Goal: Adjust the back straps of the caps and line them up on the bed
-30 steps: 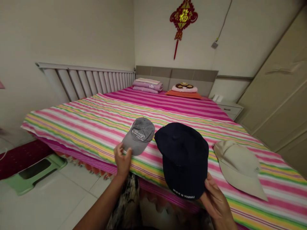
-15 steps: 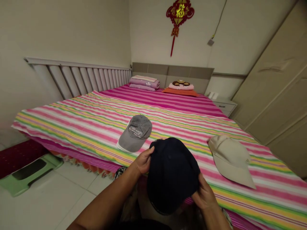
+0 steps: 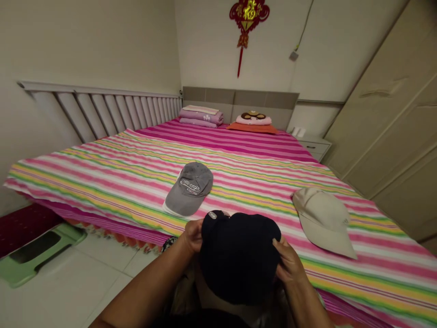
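Left hand (image 3: 193, 236), right hand (image 3: 288, 263) gripping navy cap (image 3: 239, 257), gray cap (image 3: 189, 189), beige cap (image 3: 322, 223) on bedspread (image 3: 102, 191)

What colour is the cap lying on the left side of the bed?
The cap is grey with a pale logo, clearest in the head view.

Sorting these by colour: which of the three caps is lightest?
The beige cap, lying at right; the grey cap has a white logo and is darker, and the held cap is nearly black.
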Available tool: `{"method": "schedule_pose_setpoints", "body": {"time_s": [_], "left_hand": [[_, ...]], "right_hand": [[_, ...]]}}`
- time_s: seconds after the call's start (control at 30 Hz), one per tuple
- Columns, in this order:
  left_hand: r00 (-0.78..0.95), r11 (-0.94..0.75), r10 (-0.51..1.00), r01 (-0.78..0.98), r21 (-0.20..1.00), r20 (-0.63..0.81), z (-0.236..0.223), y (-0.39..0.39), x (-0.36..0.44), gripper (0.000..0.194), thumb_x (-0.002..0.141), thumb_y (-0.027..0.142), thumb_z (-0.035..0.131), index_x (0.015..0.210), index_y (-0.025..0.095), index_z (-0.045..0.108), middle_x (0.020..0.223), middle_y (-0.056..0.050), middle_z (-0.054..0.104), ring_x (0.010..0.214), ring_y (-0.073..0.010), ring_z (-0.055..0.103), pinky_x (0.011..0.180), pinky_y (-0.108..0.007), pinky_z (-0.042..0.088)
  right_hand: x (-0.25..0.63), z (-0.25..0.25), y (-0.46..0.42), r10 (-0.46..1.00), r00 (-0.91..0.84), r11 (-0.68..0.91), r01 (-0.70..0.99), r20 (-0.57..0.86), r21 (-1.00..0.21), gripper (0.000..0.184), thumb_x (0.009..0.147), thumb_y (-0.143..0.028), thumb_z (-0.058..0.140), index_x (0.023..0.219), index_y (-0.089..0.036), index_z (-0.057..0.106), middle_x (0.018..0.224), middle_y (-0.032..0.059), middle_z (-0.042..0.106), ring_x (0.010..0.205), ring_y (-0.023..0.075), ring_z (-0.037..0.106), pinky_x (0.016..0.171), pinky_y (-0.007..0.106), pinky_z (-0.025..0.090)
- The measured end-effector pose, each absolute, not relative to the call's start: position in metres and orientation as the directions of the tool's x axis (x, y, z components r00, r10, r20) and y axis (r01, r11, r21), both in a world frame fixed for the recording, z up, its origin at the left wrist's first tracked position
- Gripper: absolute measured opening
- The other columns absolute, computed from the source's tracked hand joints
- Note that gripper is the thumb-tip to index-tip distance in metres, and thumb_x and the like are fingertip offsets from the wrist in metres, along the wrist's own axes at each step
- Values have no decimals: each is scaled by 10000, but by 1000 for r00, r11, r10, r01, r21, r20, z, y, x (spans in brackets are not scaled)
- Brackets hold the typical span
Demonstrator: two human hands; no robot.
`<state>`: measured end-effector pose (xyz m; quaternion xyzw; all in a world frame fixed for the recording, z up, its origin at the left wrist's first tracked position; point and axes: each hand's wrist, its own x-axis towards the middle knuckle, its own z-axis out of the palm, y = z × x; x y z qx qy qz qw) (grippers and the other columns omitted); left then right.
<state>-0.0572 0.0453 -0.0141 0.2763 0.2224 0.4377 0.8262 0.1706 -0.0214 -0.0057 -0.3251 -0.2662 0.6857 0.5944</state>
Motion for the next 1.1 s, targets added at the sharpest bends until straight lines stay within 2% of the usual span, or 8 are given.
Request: {"method": "schedule_pose_setpoints", "body": {"time_s": [0.13,0.23,0.37,0.47,0.7,0.8,0.97,1.1], "left_hand": [[679,505,730,-463,728,-75,11,43,-51,416,417,311,797,743,102,644,610,-60,637,553,-186,609,579,-278,474],[642,472,763,-478,741,-71,19,46,-47,283,542,259,754,734,80,646,625,-65,640,510,-127,583,536,-213,448],[661,468,745,-430,772,-83,18,47,-46,265,530,243,761,693,66,651,606,-75,637,518,-134,583,554,-221,449],[698,451,713,-383,807,-68,22,45,-47,255,532,242,757,679,61,654,596,-76,634,512,-127,575,534,-208,433],[679,408,728,-313,858,-98,30,38,-43,213,552,215,732,707,92,654,587,-37,625,469,-87,534,474,-174,385],[626,387,767,-274,880,-143,31,35,-38,194,536,203,736,678,108,646,560,-9,606,439,-64,504,457,-163,360],[614,351,774,-211,912,-156,38,31,-37,191,552,238,732,673,125,638,535,15,580,425,-49,474,433,-152,321],[674,342,724,-165,925,-148,43,27,-38,188,588,262,721,682,118,644,554,10,585,445,-43,474,444,-148,318]], "right_hand": [[181,-8,-29,983,-133,-181,-646,-125,-742,328,339,-263,829,615,-201,662,527,2,651,485,172,608,567,295,502],[186,-8,-34,975,-176,-218,-634,-136,-742,398,368,-406,811,663,-176,675,520,16,625,477,143,574,502,245,465],[182,0,-37,959,-258,-243,-545,-115,-803,299,471,-384,781,610,-154,650,529,17,567,472,119,507,472,229,406],[179,9,-40,971,-237,-158,-539,-31,-828,246,482,-321,780,602,-169,629,613,16,565,559,133,508,541,250,408],[176,20,-46,981,-183,-35,-520,71,-853,222,675,-407,648,651,-188,616,436,-20,462,472,127,437,506,253,354],[173,22,-47,991,-109,14,-503,79,-864,186,662,-359,674,704,-185,621,461,-22,467,504,131,459,515,253,359],[171,24,-49,998,-56,-12,-538,22,-843,191,695,-368,649,706,-180,619,429,-49,437,370,63,367,399,197,281],[171,28,-49,998,-57,-33,-458,-8,-888,191,648,-294,698,792,-182,641,569,-15,588,359,54,435,392,192,307]]}}
